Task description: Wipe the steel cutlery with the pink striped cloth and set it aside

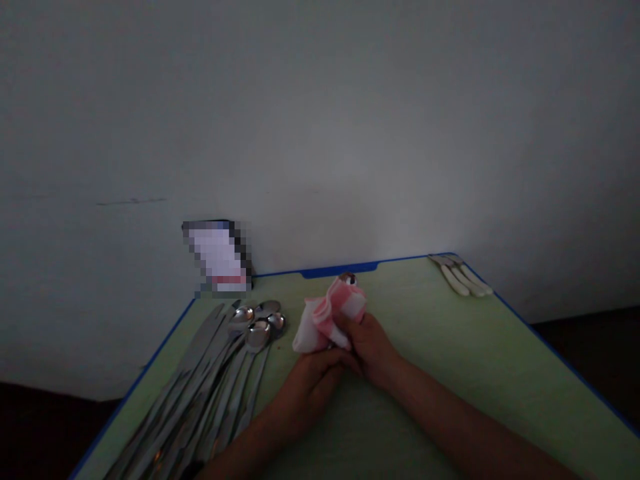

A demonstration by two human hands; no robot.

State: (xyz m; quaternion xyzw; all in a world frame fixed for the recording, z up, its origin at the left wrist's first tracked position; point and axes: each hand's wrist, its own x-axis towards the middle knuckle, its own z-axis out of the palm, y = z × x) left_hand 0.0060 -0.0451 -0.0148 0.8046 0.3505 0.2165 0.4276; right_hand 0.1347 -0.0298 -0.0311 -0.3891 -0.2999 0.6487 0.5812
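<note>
A pink-and-white cloth [320,323] is bunched in front of me over the middle of the table. Out of its top pokes the shiny rounded bowl of a spoon [351,280]; the rest of that spoon is covered by cloth and fingers. My right hand [373,347] is closed on the cloth, thumb pressed on its folds around the spoon. Just below the cloth, my left hand [320,383] is closed at the spoon's lower end, its handle mostly hidden in the fingers. The two hands touch or nearly touch.
On the left lies a pile of metal spoons [259,335] and table knives [203,337]. Several forks [457,277] with pale handles lie at the far right corner. A pixelated phone-like object [217,257] leans on the wall behind the green, blue-edged table [450,347].
</note>
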